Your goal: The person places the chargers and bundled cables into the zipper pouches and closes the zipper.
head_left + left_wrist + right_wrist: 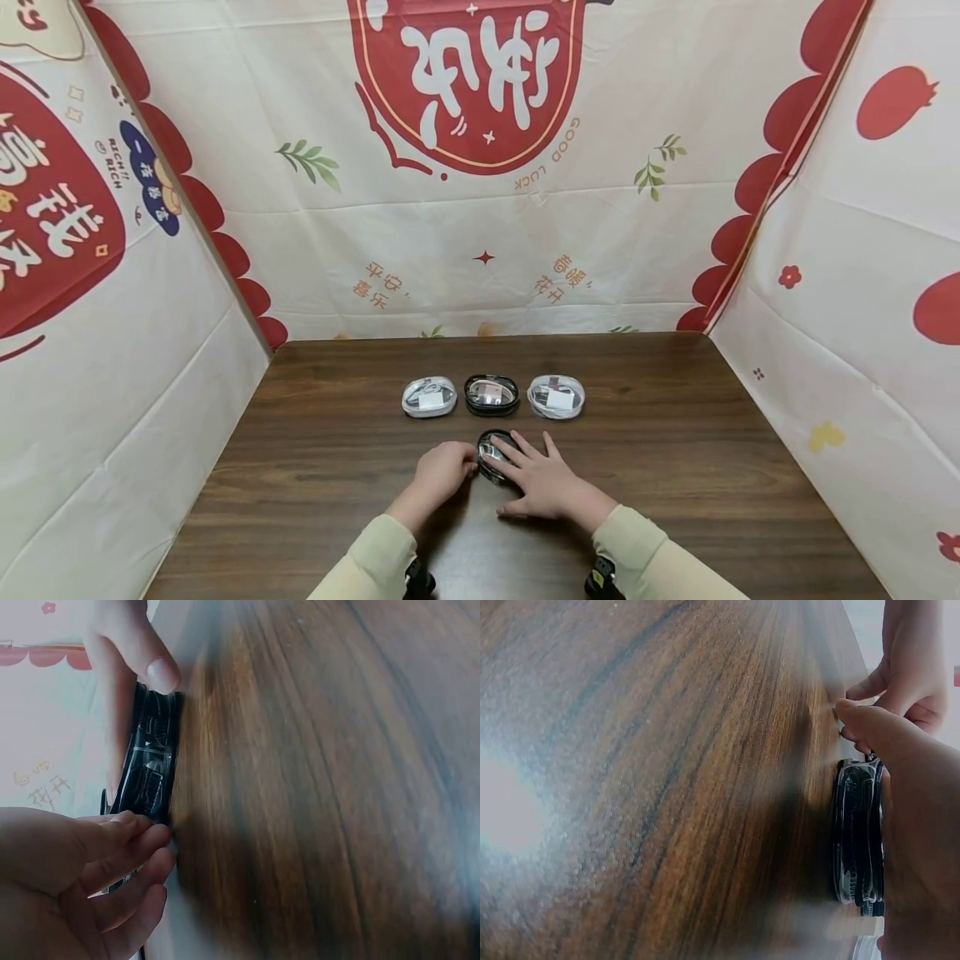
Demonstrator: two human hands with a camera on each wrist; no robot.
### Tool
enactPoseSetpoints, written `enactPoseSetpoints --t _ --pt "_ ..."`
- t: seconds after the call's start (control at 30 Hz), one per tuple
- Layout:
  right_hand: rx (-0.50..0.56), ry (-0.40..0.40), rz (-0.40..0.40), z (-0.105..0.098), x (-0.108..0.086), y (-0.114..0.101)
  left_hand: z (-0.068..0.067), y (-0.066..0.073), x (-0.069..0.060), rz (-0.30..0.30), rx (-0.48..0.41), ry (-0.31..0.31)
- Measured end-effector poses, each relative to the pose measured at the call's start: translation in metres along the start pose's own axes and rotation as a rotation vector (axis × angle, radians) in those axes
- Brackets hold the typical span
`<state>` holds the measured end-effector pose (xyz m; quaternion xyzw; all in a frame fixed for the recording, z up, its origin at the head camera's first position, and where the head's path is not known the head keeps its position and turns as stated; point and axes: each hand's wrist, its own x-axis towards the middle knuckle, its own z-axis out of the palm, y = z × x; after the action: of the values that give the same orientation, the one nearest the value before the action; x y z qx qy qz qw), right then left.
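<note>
A coiled black cable in clear wrapping (485, 472) lies on the wooden table between the two hands. At its left edge, the left hand (442, 471) pinches the end of the bundle between thumb and fingertips; the left wrist view shows this pinch on the dark coil (152, 761). The right hand (543, 483) rests across the coil with fingers spread straight and the thumb apart on the table side. Seen from the right wrist, the coil (859, 832) lies flat beneath that palm. Part of its top is hidden by the right fingers.
Behind the hands stands a row of wrapped coiled cables: a white one (429, 397) at left, a black one (491, 395) in the middle and another white one (556, 397) at right. Printed cloth walls (480, 217) border the brown tabletop (315, 467) at the back and sides.
</note>
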<state>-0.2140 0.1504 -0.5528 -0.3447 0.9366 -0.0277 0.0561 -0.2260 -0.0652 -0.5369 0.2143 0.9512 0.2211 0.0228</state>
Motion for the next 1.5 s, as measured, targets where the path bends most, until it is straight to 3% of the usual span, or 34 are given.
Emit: enactPoseSetpoints --t 0.53,0.8,0.97,1.2,1.37,1.5 --pt "0.017 0.001 0.003 0.001 0.001 0.0 0.0 0.006 -0.003 0.009 -0.052 0.006" --pt "0.153 -0.073 -0.007 -0.019 0.0 0.001 0.002 0.002 0.001 -0.038 -0.085 -0.058" --pt "0.241 -0.003 -0.012 -0.028 0.0 0.003 -0.004 -0.007 0.003 -0.064 -0.078 -0.028" --pt "0.239 0.202 0.096 -0.031 -0.001 0.007 -0.013 -0.015 0.006 -0.142 -0.117 0.02" --pt "0.25 0.193 0.203 -0.025 0.005 0.002 -0.011 -0.011 0.011 -0.181 -0.132 0.025" --pt "0.261 0.186 0.266 -0.018 0.013 -0.007 -0.007 -0.006 0.017 -0.189 -0.214 0.058"
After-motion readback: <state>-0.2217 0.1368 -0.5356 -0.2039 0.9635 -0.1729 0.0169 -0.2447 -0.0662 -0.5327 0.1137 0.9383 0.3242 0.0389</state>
